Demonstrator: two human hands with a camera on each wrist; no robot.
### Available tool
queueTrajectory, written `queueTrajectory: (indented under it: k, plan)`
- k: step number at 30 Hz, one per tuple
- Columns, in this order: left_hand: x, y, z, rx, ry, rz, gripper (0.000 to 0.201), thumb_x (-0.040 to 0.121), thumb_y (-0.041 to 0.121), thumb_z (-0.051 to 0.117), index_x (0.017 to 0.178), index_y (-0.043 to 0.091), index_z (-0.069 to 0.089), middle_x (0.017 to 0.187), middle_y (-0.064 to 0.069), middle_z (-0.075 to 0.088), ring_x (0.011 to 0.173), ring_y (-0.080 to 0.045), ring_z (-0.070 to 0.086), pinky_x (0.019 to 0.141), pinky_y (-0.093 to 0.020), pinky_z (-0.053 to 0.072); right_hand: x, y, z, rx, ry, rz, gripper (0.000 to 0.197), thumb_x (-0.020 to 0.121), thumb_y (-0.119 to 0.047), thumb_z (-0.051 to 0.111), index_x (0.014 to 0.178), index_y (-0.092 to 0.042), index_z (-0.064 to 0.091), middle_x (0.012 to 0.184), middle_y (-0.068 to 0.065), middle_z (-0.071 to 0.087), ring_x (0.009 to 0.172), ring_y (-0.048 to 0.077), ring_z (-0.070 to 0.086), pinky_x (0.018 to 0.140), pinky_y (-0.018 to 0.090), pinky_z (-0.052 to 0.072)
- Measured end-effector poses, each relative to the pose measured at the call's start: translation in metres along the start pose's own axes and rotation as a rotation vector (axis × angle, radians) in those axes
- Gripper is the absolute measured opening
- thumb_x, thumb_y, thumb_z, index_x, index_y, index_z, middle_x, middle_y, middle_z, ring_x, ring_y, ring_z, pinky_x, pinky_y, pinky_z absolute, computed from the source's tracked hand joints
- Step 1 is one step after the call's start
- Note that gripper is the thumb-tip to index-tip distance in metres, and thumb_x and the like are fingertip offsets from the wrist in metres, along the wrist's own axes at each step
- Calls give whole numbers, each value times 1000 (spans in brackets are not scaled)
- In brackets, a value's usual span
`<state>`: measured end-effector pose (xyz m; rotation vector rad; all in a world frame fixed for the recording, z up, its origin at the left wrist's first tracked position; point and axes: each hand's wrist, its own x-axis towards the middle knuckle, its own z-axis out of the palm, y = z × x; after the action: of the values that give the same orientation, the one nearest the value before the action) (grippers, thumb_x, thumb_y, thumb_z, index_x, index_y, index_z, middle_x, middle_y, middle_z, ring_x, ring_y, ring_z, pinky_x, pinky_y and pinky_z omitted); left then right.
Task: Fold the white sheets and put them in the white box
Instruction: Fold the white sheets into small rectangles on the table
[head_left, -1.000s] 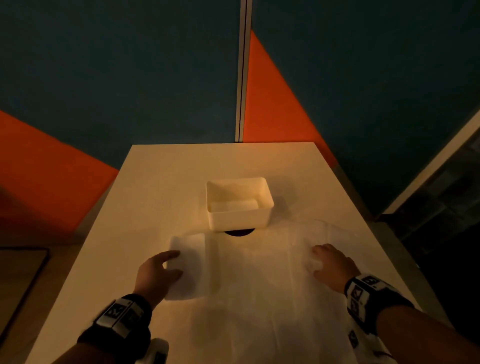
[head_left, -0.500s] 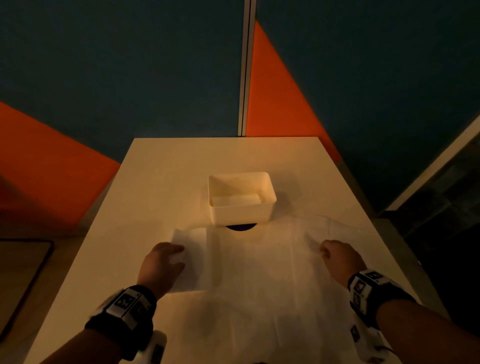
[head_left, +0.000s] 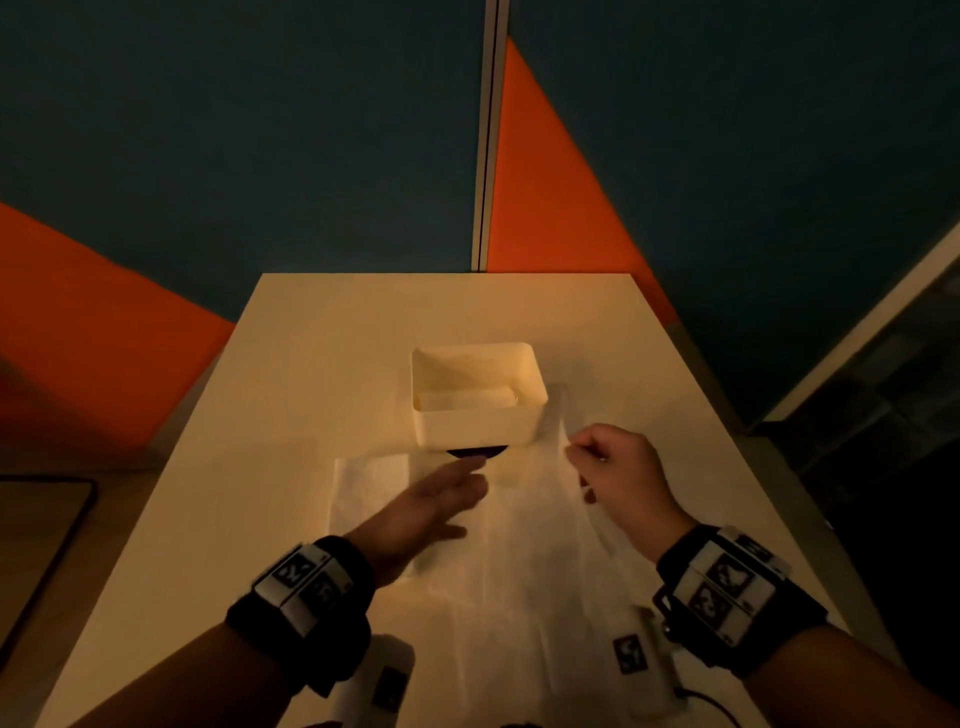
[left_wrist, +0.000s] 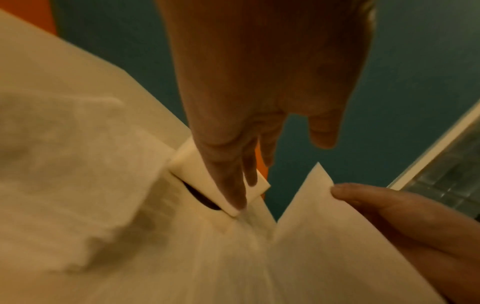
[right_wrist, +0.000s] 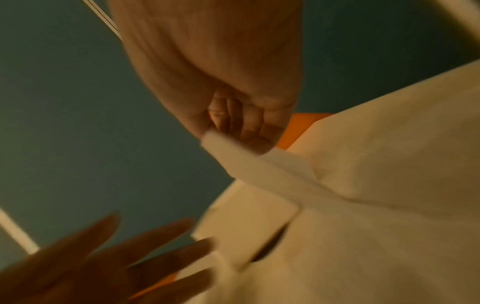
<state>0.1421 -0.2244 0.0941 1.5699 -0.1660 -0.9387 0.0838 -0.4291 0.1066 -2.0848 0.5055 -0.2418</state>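
Note:
A large thin white sheet (head_left: 519, 582) lies spread on the table in front of the white box (head_left: 475, 428). A folded sheet (head_left: 467, 400) lies inside the box. My left hand (head_left: 436, 499) rests flat on the sheet with straight fingers, its tips near the box's front. My right hand (head_left: 613, 467) pinches the sheet's right edge and holds it lifted off the table, just right of the box. In the right wrist view the curled fingers (right_wrist: 246, 127) grip the raised edge (right_wrist: 259, 164). The left wrist view shows the lifted corner (left_wrist: 319, 185) beside the box (left_wrist: 187, 164).
A dark round patch (head_left: 475, 453) shows under the box's front. The pale table (head_left: 337, 338) ends at teal and orange wall panels (head_left: 545, 182). A dark-framed board (head_left: 47, 545) lies left of the table. White devices (head_left: 644, 660) hang below both wrists.
My right hand has picked up the sheet's right edge and carried it up and leftward. My left hand slid from the sheet's left edge toward the middle and flattened.

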Motion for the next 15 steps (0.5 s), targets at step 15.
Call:
queueTrajectory:
  k: [15]
  plan:
    - [-4,18,13,-518,-40,117,44,81,27,57,117,1,59,104,-19,67,87,-27,67,76,-36,57,-19,-53,-2,383,-248,-73,18,91,-2,54,101,-8,68,96,6,71,83,6,66,64,14,49]
